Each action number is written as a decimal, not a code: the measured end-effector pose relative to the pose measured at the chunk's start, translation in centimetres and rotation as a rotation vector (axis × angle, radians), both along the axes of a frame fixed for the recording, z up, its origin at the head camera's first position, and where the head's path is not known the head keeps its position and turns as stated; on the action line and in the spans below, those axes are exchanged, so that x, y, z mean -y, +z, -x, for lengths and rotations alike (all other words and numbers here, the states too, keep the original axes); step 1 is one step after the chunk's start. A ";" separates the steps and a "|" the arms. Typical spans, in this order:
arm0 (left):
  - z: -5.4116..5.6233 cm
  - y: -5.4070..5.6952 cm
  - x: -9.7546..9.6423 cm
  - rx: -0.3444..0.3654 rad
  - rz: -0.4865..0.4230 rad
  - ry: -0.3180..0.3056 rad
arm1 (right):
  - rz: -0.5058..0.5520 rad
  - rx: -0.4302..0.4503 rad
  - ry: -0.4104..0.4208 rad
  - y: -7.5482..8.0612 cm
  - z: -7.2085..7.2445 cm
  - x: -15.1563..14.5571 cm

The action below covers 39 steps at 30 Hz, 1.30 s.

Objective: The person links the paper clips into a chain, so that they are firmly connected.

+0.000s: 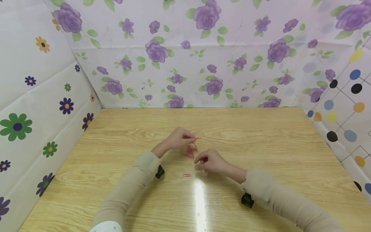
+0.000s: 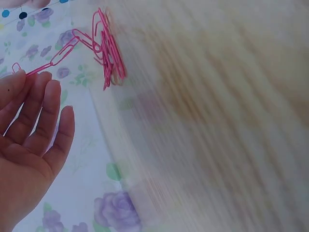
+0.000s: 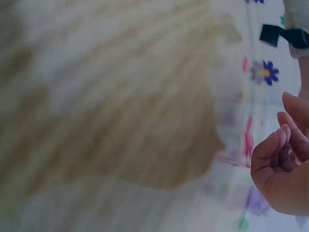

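Observation:
My left hand (image 1: 180,138) pinches the end of a chain of linked pink paper clips (image 2: 62,55) between thumb and fingertips; its other fingers are extended. The chain runs from the fingertips down to a bunch of pink paper clips (image 1: 190,151) on the table. Close to the bunch's near right side is my right hand (image 1: 213,161), a little blurred, fingers loosely bent, with nothing seen between them. A single loose pink paper clip (image 1: 186,175) lies on the table, nearer to me than both hands.
The wooden table (image 1: 261,135) is bordered by a flowered cloth wall (image 1: 185,77) at the back and patterned cloths at both sides. Each wrist wears a black strap (image 1: 247,200). A bright light reflection (image 1: 200,203) streaks the near tabletop.

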<state>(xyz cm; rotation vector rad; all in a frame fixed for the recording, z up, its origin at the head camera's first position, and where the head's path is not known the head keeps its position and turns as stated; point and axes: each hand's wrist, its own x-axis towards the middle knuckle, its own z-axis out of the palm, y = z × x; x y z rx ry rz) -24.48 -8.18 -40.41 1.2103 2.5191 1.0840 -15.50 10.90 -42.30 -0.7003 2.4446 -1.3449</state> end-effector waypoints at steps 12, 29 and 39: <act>-0.1 -0.3 2.0 0.078 -0.064 0.117 | -0.023 -0.063 0.050 -1.6 -0.9 2.2; -0.6 -0.6 3.3 0.185 -0.164 0.185 | -0.257 -0.240 0.068 -1.5 -1.3 3.5; -1.0 -0.4 3.3 0.207 -0.156 0.202 | -0.075 -0.033 0.091 -0.7 0.0 1.3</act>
